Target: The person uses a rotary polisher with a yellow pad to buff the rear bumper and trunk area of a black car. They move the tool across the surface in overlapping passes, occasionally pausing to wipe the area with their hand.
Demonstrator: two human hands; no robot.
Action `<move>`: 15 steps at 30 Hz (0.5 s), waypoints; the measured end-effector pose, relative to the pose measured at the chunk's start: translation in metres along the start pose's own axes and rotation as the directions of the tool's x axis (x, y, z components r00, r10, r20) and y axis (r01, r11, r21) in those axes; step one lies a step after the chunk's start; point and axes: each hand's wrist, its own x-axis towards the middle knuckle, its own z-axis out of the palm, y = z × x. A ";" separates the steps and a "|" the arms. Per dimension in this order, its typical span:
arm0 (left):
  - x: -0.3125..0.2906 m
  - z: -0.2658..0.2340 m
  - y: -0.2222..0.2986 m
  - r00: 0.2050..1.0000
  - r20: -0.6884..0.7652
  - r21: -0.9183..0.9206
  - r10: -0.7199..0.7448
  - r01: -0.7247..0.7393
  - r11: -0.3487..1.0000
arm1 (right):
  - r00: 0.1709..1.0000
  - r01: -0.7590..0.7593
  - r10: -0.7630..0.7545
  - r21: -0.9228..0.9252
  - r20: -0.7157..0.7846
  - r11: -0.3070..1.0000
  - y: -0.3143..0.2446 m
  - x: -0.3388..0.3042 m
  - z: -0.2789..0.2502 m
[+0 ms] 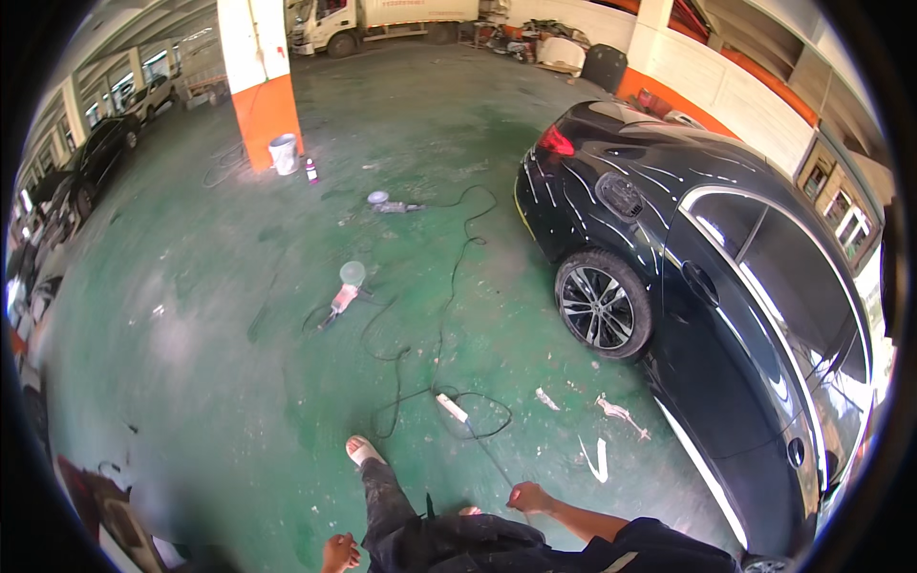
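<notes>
Dark car [735,315]: parked on the green floor, rear wheel [602,304] and one flank in view, pale streaks over the rear quarter.
Right hand [532,498]: clenched around a grey cable, left of the dark car, level with its doors.
Grey cable [493,462]: stretched from the right hand to the power strip, left of the dark car.
Power strip [452,409]: white, long and narrow, lying on the floor left of the dark car, amid loops of dark cord [455,277].
Left hand [341,553]: fingers curled, farther from the dark car than the right; cannot tell whether grasping anything.
Near power tool [346,298]: pinkish body, pale round disc, lying well left of the dark car's rear wheel.
Far power tool [394,206]: round pale pad, lying left of the dark car's tail.
Bucket [284,155]: whitish, beside a small bottle [311,172] and an orange-and-white pillar [265,115], well left of the dark car.
Torn scraps [621,416]: scattered just beside the dark car, below its rear wheel in view.
</notes>
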 end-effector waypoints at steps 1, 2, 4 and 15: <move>-0.002 -0.017 0.021 0.999 -0.032 -0.028 0.012 -0.013 1.000 | 0.997 -0.044 0.047 -0.055 0.055 0.997 0.017 -0.009 -0.014; -0.013 -0.003 0.068 0.999 0.002 -0.064 0.040 -0.040 0.997 | 0.998 -0.056 0.060 -0.122 0.023 0.991 0.028 -0.013 -0.046; 0.013 -0.026 0.119 0.998 -0.010 -0.095 0.059 -0.059 0.994 | 0.999 0.014 -0.004 -0.219 0.042 0.976 0.006 0.048 -0.053; 0.140 -0.145 0.508 0.834 0.068 0.702 0.548 -0.430 0.567 | 0.772 -0.630 0.589 0.402 0.238 0.664 -0.149 0.202 -0.108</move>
